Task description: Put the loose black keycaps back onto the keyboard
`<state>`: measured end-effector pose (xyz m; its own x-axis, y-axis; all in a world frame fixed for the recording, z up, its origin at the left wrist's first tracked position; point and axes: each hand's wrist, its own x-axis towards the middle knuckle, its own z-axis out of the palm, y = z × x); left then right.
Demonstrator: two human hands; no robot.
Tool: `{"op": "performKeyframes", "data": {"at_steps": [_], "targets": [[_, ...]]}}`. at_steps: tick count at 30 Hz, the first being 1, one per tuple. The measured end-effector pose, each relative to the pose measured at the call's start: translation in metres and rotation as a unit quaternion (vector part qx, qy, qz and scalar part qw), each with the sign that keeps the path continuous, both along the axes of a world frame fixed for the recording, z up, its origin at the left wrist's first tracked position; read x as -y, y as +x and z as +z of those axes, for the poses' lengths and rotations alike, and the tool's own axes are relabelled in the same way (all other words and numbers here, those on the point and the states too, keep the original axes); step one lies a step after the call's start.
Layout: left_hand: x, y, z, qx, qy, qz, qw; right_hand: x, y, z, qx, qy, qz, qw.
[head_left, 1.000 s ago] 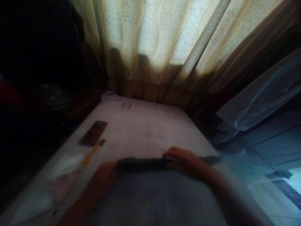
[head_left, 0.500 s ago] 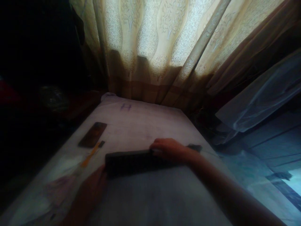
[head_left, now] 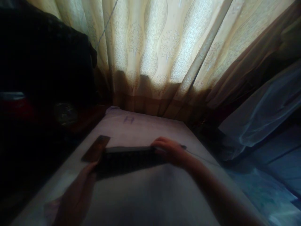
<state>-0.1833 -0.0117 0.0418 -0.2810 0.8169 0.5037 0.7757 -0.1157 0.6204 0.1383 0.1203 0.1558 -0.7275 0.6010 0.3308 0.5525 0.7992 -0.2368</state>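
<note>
Black slab [head_left: 127, 158] is seen on pale grey-lilac bed [head_left: 150, 194]. Dark brown phone [head_left: 96, 148] beside it. Curtain [head_left: 160, 53] is cream, printed with wavy bands and tree motifs.

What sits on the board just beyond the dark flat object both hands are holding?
The right hand and left hand grip the ends of the dark flat object. At its far-left corner a phone lies touching or overlapped by it. The rest of the padded board up to the curtain shows nothing else.
</note>
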Motion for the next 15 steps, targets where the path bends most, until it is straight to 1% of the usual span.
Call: {"op": "performKeyframes", "data": {"at_steps": [1,4,6,7,10,15], "targets": [[-0.004,0.005,0.015,0.010,0.034,-0.012,0.999,0.002,0.008,0.001,-0.018,-0.010,-0.003,1.000],[-0.014,0.019,0.058,0.023,0.061,-0.090,0.994,0.007,0.031,0.001,-0.079,-0.021,-0.010,0.997],[-0.017,0.027,0.081,0.027,0.065,-0.131,0.989,0.011,0.045,0.000,-0.105,-0.017,-0.023,0.994],[-0.019,0.032,0.089,0.026,0.067,-0.151,0.986,0.013,0.053,-0.001,-0.110,-0.016,-0.031,0.993],[-0.023,0.049,0.103,0.012,0.082,-0.207,0.975,0.019,0.073,-0.005,-0.117,-0.006,-0.061,0.991],[-0.029,0.079,0.108,-0.031,0.169,-0.264,0.949,0.030,0.099,-0.015,-0.111,0.043,-0.095,0.988]]}}
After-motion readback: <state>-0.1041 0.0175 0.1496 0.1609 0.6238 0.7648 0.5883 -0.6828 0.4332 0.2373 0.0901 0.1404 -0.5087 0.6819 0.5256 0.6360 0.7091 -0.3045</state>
